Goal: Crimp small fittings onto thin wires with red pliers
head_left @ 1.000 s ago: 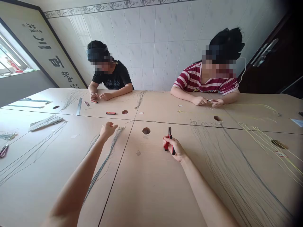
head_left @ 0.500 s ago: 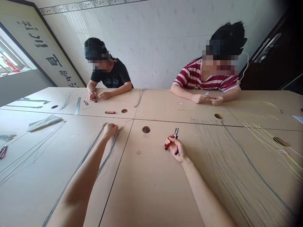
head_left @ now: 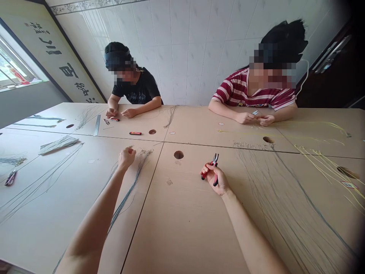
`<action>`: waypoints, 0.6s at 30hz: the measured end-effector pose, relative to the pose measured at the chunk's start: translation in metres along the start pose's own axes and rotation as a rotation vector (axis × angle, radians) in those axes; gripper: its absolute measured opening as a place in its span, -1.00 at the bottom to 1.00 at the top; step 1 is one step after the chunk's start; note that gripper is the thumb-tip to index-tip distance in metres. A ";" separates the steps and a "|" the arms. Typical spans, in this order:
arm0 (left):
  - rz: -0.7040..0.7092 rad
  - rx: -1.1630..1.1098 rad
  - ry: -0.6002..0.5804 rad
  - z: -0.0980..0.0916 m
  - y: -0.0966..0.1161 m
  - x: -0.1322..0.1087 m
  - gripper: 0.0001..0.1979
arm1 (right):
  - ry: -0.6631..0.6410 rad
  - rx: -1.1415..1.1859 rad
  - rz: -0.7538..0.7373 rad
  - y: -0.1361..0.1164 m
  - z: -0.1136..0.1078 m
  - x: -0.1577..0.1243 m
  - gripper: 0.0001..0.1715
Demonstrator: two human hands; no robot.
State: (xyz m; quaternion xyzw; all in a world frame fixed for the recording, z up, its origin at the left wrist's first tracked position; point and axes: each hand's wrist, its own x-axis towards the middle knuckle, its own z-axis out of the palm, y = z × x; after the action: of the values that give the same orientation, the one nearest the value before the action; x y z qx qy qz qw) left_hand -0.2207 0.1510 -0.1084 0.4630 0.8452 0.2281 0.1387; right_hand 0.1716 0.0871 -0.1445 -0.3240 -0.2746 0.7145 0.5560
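My right hand (head_left: 215,177) is wrapped round a pair of pliers (head_left: 217,180) with red and black handles. Their metal jaws point up and stand slightly apart, above the bare table. My left hand (head_left: 126,158) reaches forward over the far end of one bundle of thin grey-green cords (head_left: 112,173), most of which my forearm covers. Its fingers are bent together, and whatever they pinch is too small to make out. Just right of that hand lies a second bundle of grey-green cords (head_left: 134,179), with small metal ends (head_left: 146,152) at its top.
Loose cords (head_left: 265,190) spread over the table's right side, near yellow cords (head_left: 322,163). Round holes (head_left: 178,155) pierce the tabletop. A red and black stick-like item (head_left: 135,133) and a metal ruler (head_left: 97,125) lie farther off. Two people (head_left: 134,87) (head_left: 253,91) work across the table.
My left hand has drawn left, away from the ends of the right cord bundle to the left bundle. My right hand keeps its hold on the pliers. The view has shifted slightly.
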 end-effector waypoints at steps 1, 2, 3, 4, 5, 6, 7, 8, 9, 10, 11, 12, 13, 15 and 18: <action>0.009 -0.002 -0.004 0.001 0.001 0.001 -0.66 | 0.000 0.002 -0.002 0.000 0.000 0.000 -0.77; 0.023 -0.005 -0.009 0.001 0.002 0.003 -0.65 | -0.001 0.005 -0.004 0.000 0.000 0.000 -0.77; 0.039 -0.006 -0.017 0.002 0.004 0.005 -0.64 | -0.001 0.008 -0.005 0.001 0.000 0.000 -0.77; 0.056 -0.006 -0.026 0.003 0.007 0.007 -0.63 | -0.001 0.013 -0.007 0.001 -0.001 0.000 -0.77; 0.071 -0.006 -0.038 0.004 0.010 0.010 -0.64 | -0.001 0.017 -0.009 0.001 -0.001 0.000 -0.76; 0.084 -0.007 -0.051 0.005 0.014 0.013 -0.65 | 0.000 0.022 -0.010 0.002 -0.001 0.000 -0.76; 0.096 -0.011 -0.061 0.005 0.017 0.017 -0.66 | 0.002 0.026 -0.011 0.002 -0.001 0.001 -0.76; 0.109 -0.019 -0.066 0.006 0.020 0.019 -0.67 | 0.003 0.030 -0.010 0.002 -0.002 0.000 -0.76; 0.123 -0.030 -0.063 0.006 0.021 0.021 -0.67 | 0.004 0.033 -0.010 0.002 -0.002 0.000 -0.77; 0.140 -0.043 -0.057 0.007 0.022 0.023 -0.66 | 0.006 0.036 -0.009 0.002 -0.001 0.000 -0.77; 0.159 -0.055 -0.052 0.008 0.022 0.022 -0.65 | 0.008 0.037 -0.008 0.001 -0.001 0.000 -0.78; 0.176 -0.065 -0.053 0.010 0.020 0.021 -0.65 | 0.010 0.037 -0.008 0.001 0.000 0.000 -0.78; 0.190 -0.073 -0.059 0.011 0.018 0.019 -0.66 | 0.013 0.037 -0.009 0.001 0.000 0.000 -0.78; 0.204 -0.088 -0.079 0.014 0.011 0.014 -0.68 | 0.019 0.035 -0.013 0.001 0.002 0.001 -0.78; 0.201 -0.120 -0.077 0.015 0.003 0.007 -0.69 | 0.025 0.024 -0.017 0.000 0.002 0.001 -0.76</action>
State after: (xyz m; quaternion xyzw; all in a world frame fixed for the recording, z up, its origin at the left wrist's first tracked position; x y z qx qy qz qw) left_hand -0.2155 0.1622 -0.1197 0.5447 0.7734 0.2732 0.1749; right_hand 0.1693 0.0876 -0.1433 -0.3240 -0.2619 0.7086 0.5695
